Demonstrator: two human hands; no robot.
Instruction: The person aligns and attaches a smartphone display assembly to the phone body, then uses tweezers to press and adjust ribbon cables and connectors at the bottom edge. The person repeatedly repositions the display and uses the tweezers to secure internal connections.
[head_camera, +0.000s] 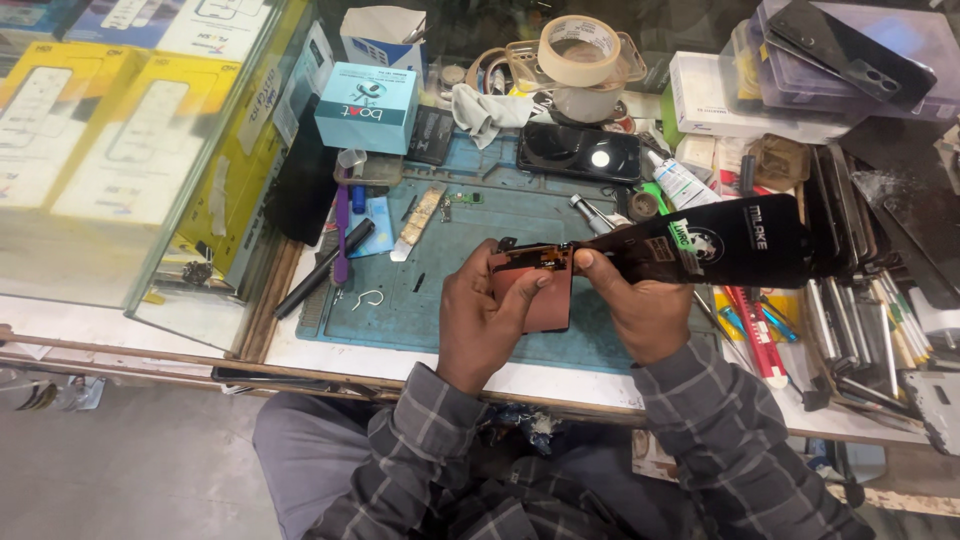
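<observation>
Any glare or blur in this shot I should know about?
Head view: a bright glare spot on the black phone lying on the blue mat; reflections wash the glass panel; both hands, left hand and right hand, look sharp.

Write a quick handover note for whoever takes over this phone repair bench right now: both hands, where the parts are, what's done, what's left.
Left hand: grips the copper-backed phone screen panel from the left.
Right hand: thumb on the panel's top edge, holding it together with a black screen panel.
Both are held above the blue repair mat; a black phone lies at the back.
Done: cannot tell.
Left: neither panel is set down yet.
</observation>
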